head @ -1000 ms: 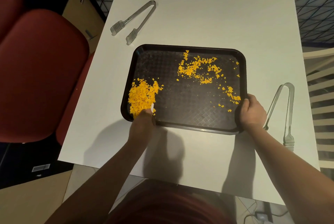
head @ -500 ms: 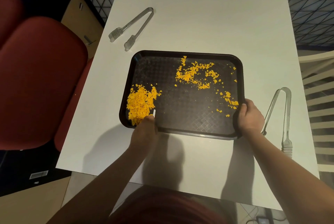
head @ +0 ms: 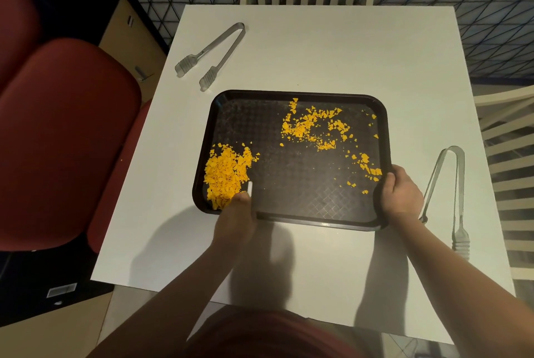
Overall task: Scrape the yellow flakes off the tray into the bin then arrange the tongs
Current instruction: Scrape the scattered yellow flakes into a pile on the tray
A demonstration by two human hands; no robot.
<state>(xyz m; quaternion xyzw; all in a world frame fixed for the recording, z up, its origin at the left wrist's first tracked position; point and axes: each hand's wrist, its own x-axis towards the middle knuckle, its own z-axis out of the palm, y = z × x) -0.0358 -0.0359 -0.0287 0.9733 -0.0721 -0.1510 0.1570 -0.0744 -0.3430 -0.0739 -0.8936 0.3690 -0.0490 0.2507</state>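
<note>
Table (head: 332,48): white, carrying dark tray (head: 291,184) at frame centre.
Left hand (head: 235,217): gripping small white scraper (head: 250,186) beside flake pile (head: 226,175).
Right hand (head: 400,196): clasping tray's right rim.

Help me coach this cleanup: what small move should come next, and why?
Probably reach the left hand, which holds a small white scraper, across to the scattered flakes at the tray's far right and drag them toward the pile at the near left. Those flakes lie apart from the pile, the right hand steadies the tray's edge, and no bin is in view.
</note>
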